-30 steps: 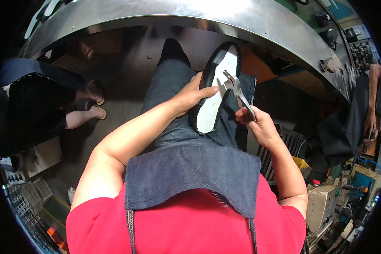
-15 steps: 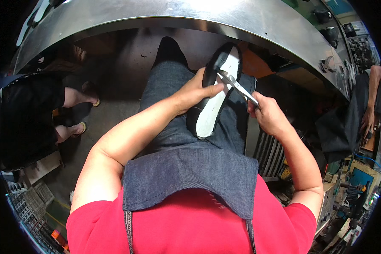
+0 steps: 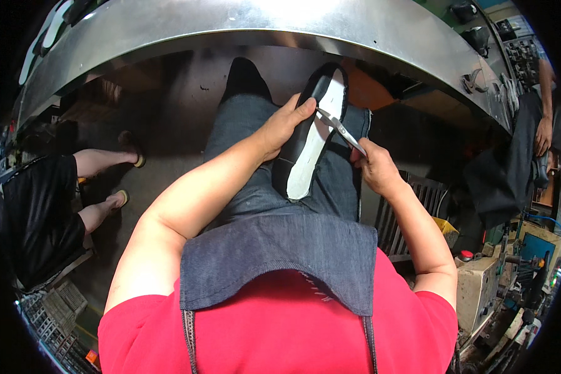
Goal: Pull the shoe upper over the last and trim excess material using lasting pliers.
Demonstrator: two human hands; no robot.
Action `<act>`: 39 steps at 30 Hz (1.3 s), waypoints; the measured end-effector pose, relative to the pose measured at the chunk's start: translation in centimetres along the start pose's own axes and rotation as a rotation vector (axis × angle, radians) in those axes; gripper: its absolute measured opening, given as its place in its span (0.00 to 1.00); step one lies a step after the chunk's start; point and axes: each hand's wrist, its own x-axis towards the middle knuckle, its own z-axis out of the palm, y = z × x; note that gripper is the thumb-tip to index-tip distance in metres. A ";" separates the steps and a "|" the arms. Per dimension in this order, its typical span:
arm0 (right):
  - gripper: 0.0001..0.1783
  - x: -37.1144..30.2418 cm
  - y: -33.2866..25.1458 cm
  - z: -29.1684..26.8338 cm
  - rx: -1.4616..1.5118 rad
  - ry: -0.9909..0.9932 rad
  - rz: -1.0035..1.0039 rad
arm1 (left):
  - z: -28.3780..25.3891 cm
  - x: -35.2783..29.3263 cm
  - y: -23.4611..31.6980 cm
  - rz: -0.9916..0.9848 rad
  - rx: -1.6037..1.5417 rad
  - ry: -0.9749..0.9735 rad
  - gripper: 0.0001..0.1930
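Observation:
A black shoe with a white sole face rests bottom-up on my lap, over the denim apron. My left hand grips its left edge, thumb lying on the rim. My right hand holds metal pliers, whose jaws touch the shoe's rim just beside my left thumb. The shoe's toe points away from me toward the metal bench.
A curved steel workbench edge runs across the top. A seated person in black is at my left, legs stretched out. Another person stands at the right. Machines and a yellow bin crowd the lower right.
My right hand has moved the pliers' jaws along the shoe's rim toward my left thumb. My head shifted, so the view slid slightly. The seated person's legs drew inward.

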 end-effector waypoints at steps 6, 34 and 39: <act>0.12 -3.5 -1.2 -0.9 0.184 0.033 0.022 | 0.9 0.5 0.9 0.060 0.077 0.029 0.27; 0.07 -0.5 -3.7 2.7 -0.013 0.170 -0.080 | 0.3 -2.3 0.7 0.040 -0.069 -0.161 0.46; 0.09 -2.6 -4.2 1.2 0.088 0.138 0.092 | 0.3 -2.3 0.6 0.048 -0.083 -0.125 0.47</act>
